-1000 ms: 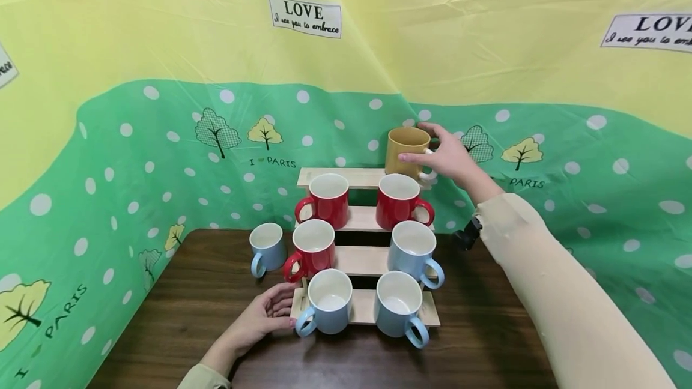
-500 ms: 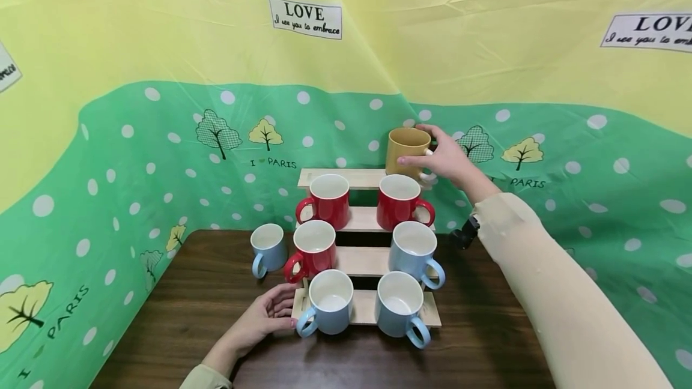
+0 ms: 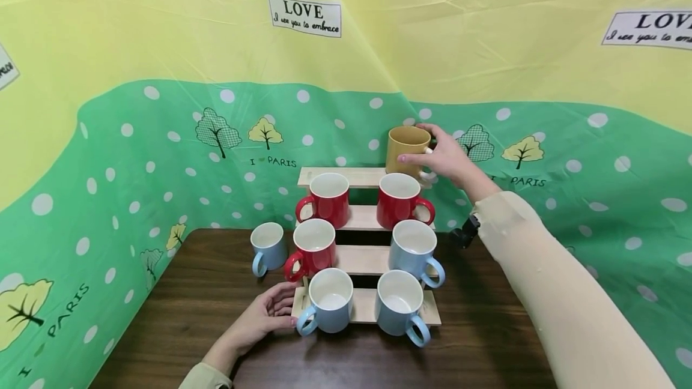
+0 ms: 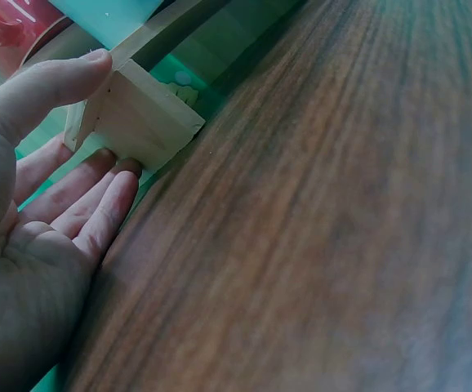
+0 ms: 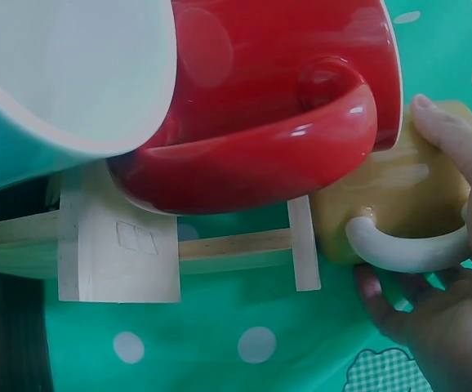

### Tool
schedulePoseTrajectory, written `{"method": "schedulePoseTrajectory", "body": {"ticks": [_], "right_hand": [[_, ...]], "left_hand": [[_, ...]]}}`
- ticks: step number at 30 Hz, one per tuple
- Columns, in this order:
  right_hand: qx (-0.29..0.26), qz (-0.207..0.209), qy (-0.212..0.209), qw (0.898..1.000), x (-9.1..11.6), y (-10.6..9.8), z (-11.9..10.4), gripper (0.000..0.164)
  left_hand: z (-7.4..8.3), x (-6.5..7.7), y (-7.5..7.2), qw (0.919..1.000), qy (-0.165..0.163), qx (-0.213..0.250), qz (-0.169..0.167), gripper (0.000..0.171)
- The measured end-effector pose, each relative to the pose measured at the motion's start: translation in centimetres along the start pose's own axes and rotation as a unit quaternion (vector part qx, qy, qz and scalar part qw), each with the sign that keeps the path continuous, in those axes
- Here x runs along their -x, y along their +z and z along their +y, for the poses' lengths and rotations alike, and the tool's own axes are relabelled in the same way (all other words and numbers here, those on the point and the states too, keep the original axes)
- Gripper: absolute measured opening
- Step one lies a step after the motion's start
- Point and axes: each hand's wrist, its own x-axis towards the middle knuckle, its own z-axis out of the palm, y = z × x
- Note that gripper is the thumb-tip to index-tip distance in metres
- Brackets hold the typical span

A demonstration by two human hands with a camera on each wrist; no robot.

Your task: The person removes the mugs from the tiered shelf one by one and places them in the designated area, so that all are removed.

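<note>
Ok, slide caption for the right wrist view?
Right hand gripping the tan mug at the top shelf, red mug and blue mug in the foreground.

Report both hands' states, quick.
Left hand: closed, holding the end of the wooden rack's bottom shelf.
Right hand: closed, holding the mustard-yellow mug with the white handle.

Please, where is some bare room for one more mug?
Free: the top shelf left of the mustard mug; the table right of the rack. Crowded: the bottom shelf's left end, with the left hand and a blue mug.
</note>
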Motion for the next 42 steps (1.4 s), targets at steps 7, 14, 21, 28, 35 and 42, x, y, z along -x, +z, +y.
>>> {"method": "schedulePoseTrajectory", "body": {"ticks": [7, 14, 21, 28, 35, 42], "right_hand": [[0.024, 0.013, -0.002, 1.000, 0.2, -0.2, -0.6, 0.111], [0.022, 0.022, 0.000, 1.000, 0.5, -0.5, -0.5, 0.112], [0.006, 0.039, -0.004, 0.999, 0.8, -1.4, -0.4, 0.114], [0.014, 0.053, -0.012, 0.998, 1.1, -2.6, -0.7, 0.111], [0.020, 0.051, -0.006, 0.998, 2.3, -3.4, -1.4, 0.112], [0.046, 0.063, -0.015, 0.997, 3.8, -4.7, -2.0, 0.111]], "left_hand": [[-0.1, -0.1, 0.0, 1.0000, 0.003, 0.004, -0.008, 0.075], [-0.5, 0.2, 0.1, 0.9998, 0.006, 0.008, -0.014, 0.075], [-0.3, 0.0, 0.1, 0.9999, 0.008, 0.005, -0.012, 0.075], [-0.1, 0.1, 0.2, 0.9999, 0.002, 0.004, -0.009, 0.075], [0.0, 0.1, 0.1, 1.0000, 0.001, 0.001, -0.007, 0.075], [0.0, 0.0, 0.0, 1.0000, -0.004, 0.001, -0.003, 0.075]]}}
